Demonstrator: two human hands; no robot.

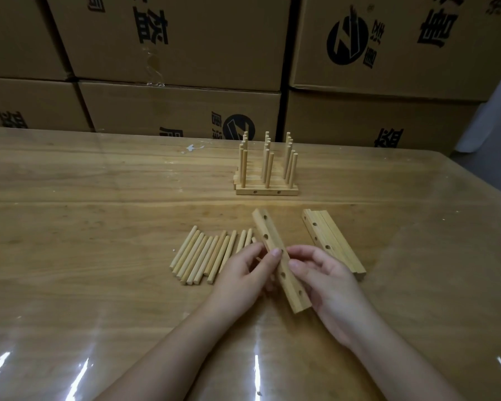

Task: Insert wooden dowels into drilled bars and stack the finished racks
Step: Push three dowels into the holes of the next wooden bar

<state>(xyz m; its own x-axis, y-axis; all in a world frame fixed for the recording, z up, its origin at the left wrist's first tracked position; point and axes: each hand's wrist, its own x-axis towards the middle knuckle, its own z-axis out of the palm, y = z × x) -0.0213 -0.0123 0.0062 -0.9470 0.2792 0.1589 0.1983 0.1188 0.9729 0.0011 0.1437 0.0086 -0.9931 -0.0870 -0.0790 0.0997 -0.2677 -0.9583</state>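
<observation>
Both hands [245,273] [329,280] around drilled bar [266,227]

Wide wooden desk [99,227] across the lower view, grain running side to side under a clear glossy film [84,369] that throws bright streaks near the front. A white smear [194,147] by the far edge. Behind, brown cartons [171,44] stacked high, black print and a round logo [348,41]. A pale surface [492,105] far right, too dim to identify.
</observation>
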